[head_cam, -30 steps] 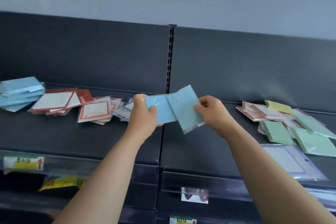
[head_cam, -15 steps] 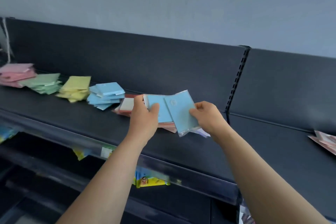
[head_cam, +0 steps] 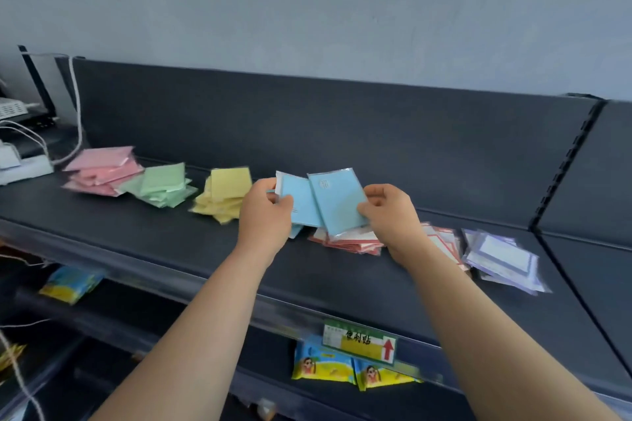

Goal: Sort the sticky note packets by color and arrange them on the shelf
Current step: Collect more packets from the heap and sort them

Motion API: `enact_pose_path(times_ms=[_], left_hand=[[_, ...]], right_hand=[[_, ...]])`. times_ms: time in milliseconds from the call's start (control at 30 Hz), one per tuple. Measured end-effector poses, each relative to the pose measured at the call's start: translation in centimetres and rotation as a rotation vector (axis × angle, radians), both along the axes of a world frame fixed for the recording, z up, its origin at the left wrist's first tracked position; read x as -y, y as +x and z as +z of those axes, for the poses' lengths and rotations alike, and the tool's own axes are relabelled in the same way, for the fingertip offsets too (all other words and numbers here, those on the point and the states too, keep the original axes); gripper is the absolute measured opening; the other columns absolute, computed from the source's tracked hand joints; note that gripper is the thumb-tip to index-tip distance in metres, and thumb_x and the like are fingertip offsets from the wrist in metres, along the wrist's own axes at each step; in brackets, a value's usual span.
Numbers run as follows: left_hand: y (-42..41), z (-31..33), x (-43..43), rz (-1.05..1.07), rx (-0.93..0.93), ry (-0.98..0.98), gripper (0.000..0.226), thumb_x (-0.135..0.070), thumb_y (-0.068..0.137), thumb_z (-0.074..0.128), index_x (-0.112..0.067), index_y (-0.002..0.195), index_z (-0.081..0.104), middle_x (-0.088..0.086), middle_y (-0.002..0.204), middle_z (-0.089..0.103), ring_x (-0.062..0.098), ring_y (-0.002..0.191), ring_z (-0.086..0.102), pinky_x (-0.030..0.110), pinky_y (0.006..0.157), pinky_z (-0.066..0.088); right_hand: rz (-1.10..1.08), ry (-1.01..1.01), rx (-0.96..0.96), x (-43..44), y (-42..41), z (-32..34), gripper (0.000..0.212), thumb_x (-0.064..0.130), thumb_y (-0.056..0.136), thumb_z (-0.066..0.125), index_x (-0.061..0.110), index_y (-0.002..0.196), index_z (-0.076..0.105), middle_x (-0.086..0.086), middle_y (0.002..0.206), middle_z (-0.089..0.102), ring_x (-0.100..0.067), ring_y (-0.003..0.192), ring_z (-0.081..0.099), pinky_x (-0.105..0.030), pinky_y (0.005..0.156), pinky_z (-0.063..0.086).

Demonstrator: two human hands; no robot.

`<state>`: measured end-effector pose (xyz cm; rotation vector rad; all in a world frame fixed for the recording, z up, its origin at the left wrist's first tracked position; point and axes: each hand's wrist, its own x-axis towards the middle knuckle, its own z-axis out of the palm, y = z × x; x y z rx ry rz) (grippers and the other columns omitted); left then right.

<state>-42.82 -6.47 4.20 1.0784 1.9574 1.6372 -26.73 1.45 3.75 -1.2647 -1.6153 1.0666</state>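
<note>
Dark grey metal shelving (head_cam: 171, 246) is shown against a pale, matte grey wall (head_cam: 307, 10).

Nearest, on the lower tier, two glossy yellow-and-blue snack packets (head_cam: 342, 369) are seen side by side. A third, blurred one (head_cam: 70, 284) lies far to the left. One green-and-yellow paper price label (head_cam: 359, 342) with a red arrow is fixed to the shelf's front rail above the pair.

Two bare forearms are stretched forward over the rail. Two flat, rectangular light blue sticky note packets, each wrapped in clear shiny plastic, are held above the upper shelf, over the space between the yellow and red-edged piles. The left blue packet (head_cam: 301, 202) is pinched by the left hand (head_cam: 265, 215), thumb on its face and fingers curled behind. The right blue packet (head_cam: 337, 202) overlaps the first and is pinched at its lower right edge by the right hand (head_cam: 390, 215).

Five loose piles of thin square packets are spread along the shelf. From left to right these are a pink pile (head_cam: 102, 171), a green pile (head_cam: 160, 184), a yellow pile (head_cam: 225, 191), a red-bordered white pile (head_cam: 345, 243) and a purple-bordered white pile (head_cam: 499, 256). The number in each pile cannot be told.

Behind them stands a smooth dark back panel (head_cam: 307, 126). At the far left, white cables (head_cam: 75, 106) and pale boxes are seen.
</note>
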Motion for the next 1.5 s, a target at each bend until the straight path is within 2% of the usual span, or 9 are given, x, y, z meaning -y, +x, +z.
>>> enact_pose_path(times_ms=[167,300,400,500,633,733,867,1000,1500], left_hand=[[-3.2,0.0,-3.0,0.03,-0.043,-0.03,0.015,-0.007,0.092,0.049,-0.011,0.101,0.061,0.007,0.088,0.063,0.02,0.075,0.055,0.038,0.065,0.049],[-5.4,-0.5,-5.1,0.076,-0.102,-0.074,0.016,-0.009,0.091,0.051,0.0,0.097,0.063,0.013,0.088,0.063,0.023,0.069,0.052,0.031,0.058,0.042],[-6.7,-1.0,-6.1,0.088,-0.174,-0.125,0.011,-0.013,0.092,0.054,-0.004,0.088,0.059,0.015,0.088,0.064,0.03,0.076,0.061,0.041,0.072,0.053],[-7.5,-1.8,-6.8,0.095,-0.302,-0.205,0.013,-0.017,0.093,0.055,-0.011,0.082,0.054,0.019,0.084,0.063,0.021,0.068,0.049,0.034,0.063,0.042],[-8.1,-2.4,-7.1,0.113,-0.396,-0.221,0.023,-0.015,0.097,0.048,-0.003,0.078,0.056,0.016,0.079,0.059,0.019,0.069,0.043,0.031,0.062,0.036],[-8.1,-2.2,-6.9,0.13,-0.459,-0.22,0.016,-0.013,0.099,0.041,-0.015,0.084,0.047,0.006,0.083,0.054,0.017,0.077,0.043,0.031,0.069,0.036],[-8.0,-2.0,-6.0,0.128,-0.564,-0.245,0.026,-0.02,0.099,0.043,-0.003,0.1,0.063,0.013,0.099,0.064,0.027,0.092,0.056,0.04,0.079,0.046],[-6.8,-1.2,-4.5,0.124,-0.736,-0.232,0.026,-0.022,0.097,0.045,-0.006,0.107,0.063,0.009,0.098,0.062,0.028,0.095,0.054,0.039,0.076,0.046],[8.5,-1.9,-1.7,-0.249,-0.944,-0.026,0.034,-0.03,0.098,0.044,-0.018,0.127,0.059,0.001,0.122,0.062,0.023,0.109,0.053,0.034,0.089,0.041]], right_hand=[[-0.011,0.065,0.066,-1.9,-3.3,0.4,0.029,0.011,0.091,0.055,0.014,0.12,0.053,0.003,0.106,0.059,-0.013,0.089,0.058,-0.019,0.061,0.044],[0.01,0.112,0.137,-3.6,-5.4,0.3,0.028,0.014,0.091,0.055,0.014,0.119,0.053,0.003,0.109,0.059,-0.012,0.089,0.056,-0.022,0.067,0.044],[0.023,0.131,0.191,-4.7,-6.6,0.4,0.026,0.013,0.091,0.055,0.014,0.117,0.053,0.001,0.111,0.059,-0.013,0.088,0.057,-0.026,0.069,0.051],[0.068,0.17,0.309,-5.6,-7.7,0.3,0.03,0.012,0.093,0.054,0.011,0.123,0.053,-0.002,0.116,0.058,-0.012,0.087,0.052,-0.016,0.061,0.041],[0.105,0.211,0.417,-5.9,-8.8,-0.1,0.03,0.016,0.094,0.054,0.01,0.123,0.054,-0.005,0.122,0.055,-0.015,0.089,0.053,-0.021,0.071,0.04],[0.137,0.264,0.49,-5.8,-9.3,-0.2,0.027,0.017,0.093,0.054,0.008,0.118,0.058,-0.007,0.117,0.057,-0.019,0.088,0.058,-0.024,0.071,0.043],[0.144,0.349,0.576,-5.3,-9.2,-0.1,0.021,0.019,0.092,0.053,0.005,0.103,0.063,-0.006,0.102,0.06,-0.022,0.078,0.058,-0.026,0.062,0.045],[0.11,0.38,0.607,-3.9,-7.5,0.7,0.035,0.024,0.096,0.051,0.012,0.128,0.057,-0.003,0.13,0.057,-0.023,0.107,0.06,-0.032,0.087,0.05],[-0.224,0.403,0.771,3.0,8.0,-1.6,0.032,0.023,0.095,0.047,0.01,0.12,0.062,-0.005,0.124,0.062,-0.025,0.113,0.056,-0.032,0.089,0.042]])
